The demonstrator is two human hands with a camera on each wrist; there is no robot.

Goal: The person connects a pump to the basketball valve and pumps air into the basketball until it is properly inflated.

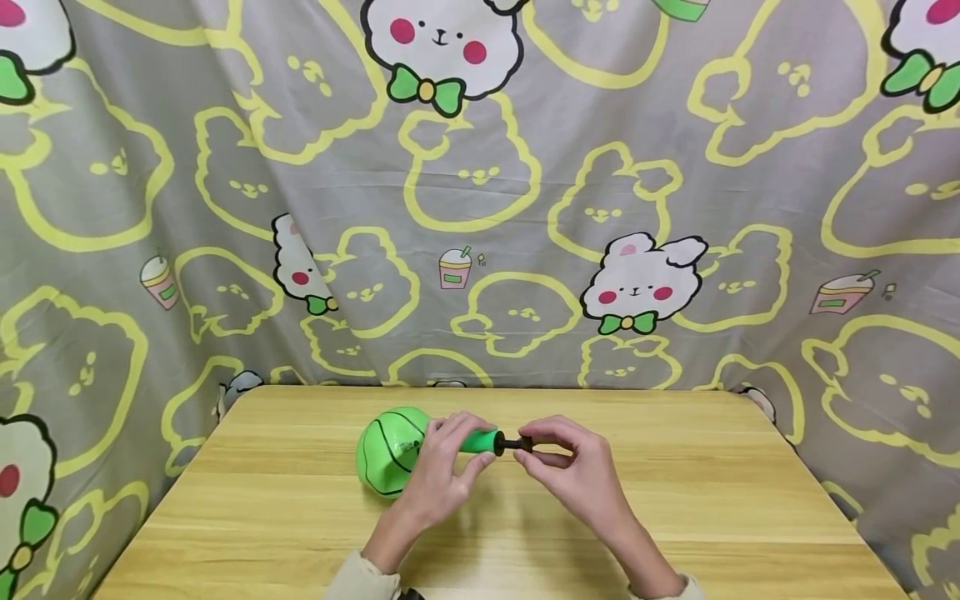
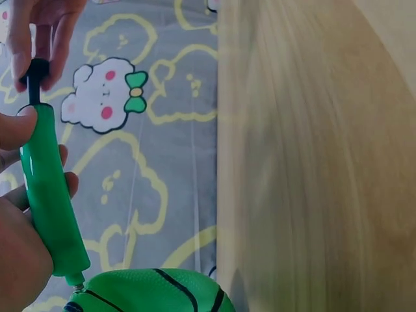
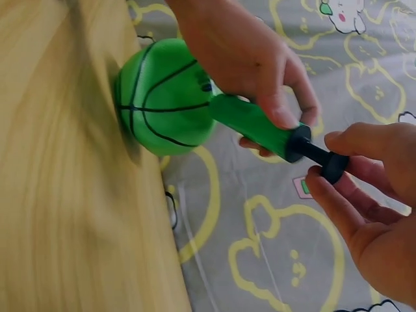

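A green ball (image 1: 390,454) with black lines sits on the table, its surface partly dented. Against it stands a green hand pump (image 2: 52,195), whose narrow end meets the ball in the left wrist view. My left hand (image 1: 442,467) grips the pump's barrel, fingers wrapped over it. With thumb and fingertips, my right hand (image 1: 581,471) pinches the black handle (image 3: 334,168) at the pump's other end. A short length of black rod (image 3: 312,152) shows between handle and barrel. In the head view the left hand covers the joint between pump and ball.
The wooden table (image 1: 712,500) spreads out around both hands. Behind and beside it hangs a grey curtain (image 1: 480,208) printed with yellow outlines and white rabbit figures, reaching down to the table's back edge.
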